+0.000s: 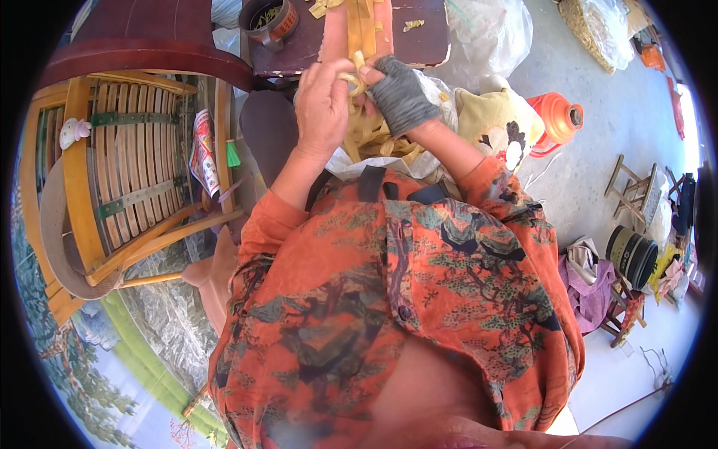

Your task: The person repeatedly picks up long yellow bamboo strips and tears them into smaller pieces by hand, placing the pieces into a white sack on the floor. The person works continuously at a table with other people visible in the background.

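My two hands meet over my lap at the front edge of a low dark red table [419, 37]. The fingers of my left hand [321, 108] are closed on a pale yellow strip [353, 81], bent into a loop. My right hand [404, 93], in a grey fingerless glove, pinches the same strip at its upright, rolled-looking end. Its material cannot be made out. Under my hands a white plastic bag [340, 162] lies open with many similar flat strips [381, 146] inside. Beyond my fingers a wooden board [361, 26] rests on pink cloth.
A dark mug [268, 26] stands on the table's left part. To the left is a slatted wooden chair [134, 165]. On the right are a patterned cushion-like cloth [493, 123], an orange thermos flask [553, 120], a clear plastic bag [493, 37] and a small folding stool [632, 191].
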`<state>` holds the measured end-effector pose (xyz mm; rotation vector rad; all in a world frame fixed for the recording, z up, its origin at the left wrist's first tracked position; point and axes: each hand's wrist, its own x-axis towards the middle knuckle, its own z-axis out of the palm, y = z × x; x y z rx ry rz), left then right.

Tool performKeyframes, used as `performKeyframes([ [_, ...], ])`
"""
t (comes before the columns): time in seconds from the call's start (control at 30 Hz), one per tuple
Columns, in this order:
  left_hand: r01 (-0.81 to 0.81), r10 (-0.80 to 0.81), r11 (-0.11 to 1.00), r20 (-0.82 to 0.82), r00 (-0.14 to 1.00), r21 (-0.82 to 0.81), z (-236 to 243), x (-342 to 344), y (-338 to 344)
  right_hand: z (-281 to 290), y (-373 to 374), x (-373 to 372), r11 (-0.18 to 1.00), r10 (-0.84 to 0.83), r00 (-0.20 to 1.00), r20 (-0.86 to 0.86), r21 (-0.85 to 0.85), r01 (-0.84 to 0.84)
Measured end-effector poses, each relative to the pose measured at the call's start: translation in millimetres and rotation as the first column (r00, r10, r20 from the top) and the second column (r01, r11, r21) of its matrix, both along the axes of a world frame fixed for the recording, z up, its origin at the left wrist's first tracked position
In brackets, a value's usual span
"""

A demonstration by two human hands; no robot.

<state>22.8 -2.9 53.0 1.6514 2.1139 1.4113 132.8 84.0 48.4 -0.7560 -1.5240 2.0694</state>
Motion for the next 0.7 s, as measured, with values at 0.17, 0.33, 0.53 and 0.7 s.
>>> performKeyframes([
  [0.17,0.046,-0.046,0.997,-0.007,0.999,0.066,1.6,-1.6,2.0,0.0,11.7,6.0,0.954,0.228,0.973,-0.046,-0.19,-0.232],
  [0.33,0.268,-0.211,0.963,0.664,0.717,0.017,-6.5,-6.0,-3.3,30.1,4.4,19.3,0.503,-0.02,0.951,0.308,0.825,-0.256],
  [0.53,0.251,-0.24,0.963,0.729,0.642,0.096,-4.4,-6.3,2.2,29.2,21.5,21.2,0.821,0.122,0.965,0.232,0.522,-0.229],
  [0.7,0.101,-0.155,0.987,0.612,0.776,0.123,-13.3,-5.0,3.9,18.7,18.1,17.8,0.958,0.14,0.978,0.151,0.227,-0.173],
])
